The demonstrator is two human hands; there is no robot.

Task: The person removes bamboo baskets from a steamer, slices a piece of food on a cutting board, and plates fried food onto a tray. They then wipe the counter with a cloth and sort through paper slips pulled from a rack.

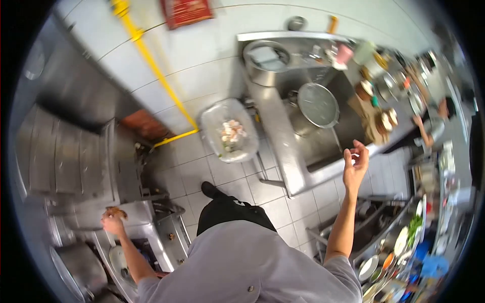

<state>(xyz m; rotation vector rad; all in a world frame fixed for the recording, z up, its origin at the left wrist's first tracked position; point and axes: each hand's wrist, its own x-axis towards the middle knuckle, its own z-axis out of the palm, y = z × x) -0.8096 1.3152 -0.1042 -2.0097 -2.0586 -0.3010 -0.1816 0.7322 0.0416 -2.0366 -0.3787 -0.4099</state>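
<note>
My left hand (112, 224) is at the stove side on the left, fingers closed round a small brown crumpled thing (117, 212) whose kind I cannot make out. Below that hand a round metal lid (119, 258) lies on the stove top. My right hand (356, 164) is raised on the right, fingers loosely bent and apart, with nothing in it. It is nearest to the front edge of the steel sink (298, 179). A round strainer (318, 105) sits over the sink basin.
A lined waste bin (209, 126) with scraps stands beside the sink. A large steel pot (262, 63) is at the sink's back corner. A yellow pipe (156, 70) runs down the wall. Another person (433, 126) works at the far right. Dishes and food crowd the lower-right counter.
</note>
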